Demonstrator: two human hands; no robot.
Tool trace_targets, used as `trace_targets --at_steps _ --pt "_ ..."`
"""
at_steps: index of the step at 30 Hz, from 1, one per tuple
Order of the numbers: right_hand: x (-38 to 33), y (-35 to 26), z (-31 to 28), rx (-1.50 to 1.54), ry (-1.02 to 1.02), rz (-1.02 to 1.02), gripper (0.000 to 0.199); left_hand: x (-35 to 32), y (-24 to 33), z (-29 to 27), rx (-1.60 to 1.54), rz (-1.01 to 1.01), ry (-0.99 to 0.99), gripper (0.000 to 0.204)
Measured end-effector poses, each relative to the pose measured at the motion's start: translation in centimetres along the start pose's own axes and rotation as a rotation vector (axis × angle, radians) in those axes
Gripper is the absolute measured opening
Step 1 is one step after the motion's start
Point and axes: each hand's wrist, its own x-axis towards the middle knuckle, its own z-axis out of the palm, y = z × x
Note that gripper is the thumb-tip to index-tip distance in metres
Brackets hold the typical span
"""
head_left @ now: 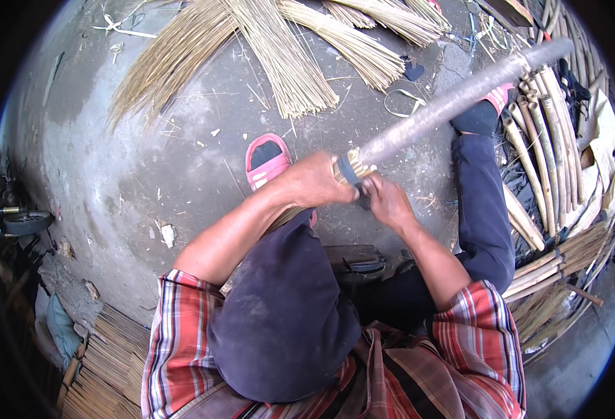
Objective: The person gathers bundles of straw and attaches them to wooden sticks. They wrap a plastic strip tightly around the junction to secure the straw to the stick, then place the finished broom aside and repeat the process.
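Observation:
A pale pole point(461, 101) slants to the upper right, its lower end set in a bundle of thin straw stems point(358, 166). My left hand point(314, 180) is wrapped round the bundle just below a dark band point(349, 170) that circles it. On the right side of the bundle my right hand point(387, 201) is closed, its fingers pinching a dark strip beside the band. Part of the strip is hidden by the fingers. The rest of the bundle runs back under my left forearm, beside my raised knee point(279, 300).
Several straw bundles point(279, 63) lie on the concrete floor point(202, 167) ahead. Bamboo poles point(548, 153) are stacked at the right, with more straw point(587, 244) below them. Split sticks point(108, 370) lie at the lower left. A small wheel point(26, 223) stands at the left edge.

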Motion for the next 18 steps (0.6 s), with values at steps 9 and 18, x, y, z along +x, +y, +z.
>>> trace_targets --at_steps 9,18 --pt "3.5 -5.3 -1.8 -0.077 -0.031 -0.069 0.022 1.4 -1.9 -0.6 0.038 -0.018 -0.029 0.038" --pt "8.9 -11.4 -3.6 -0.015 -0.302 0.265 0.04 3.9 -6.8 0.4 0.596 -0.161 0.266 0.048"
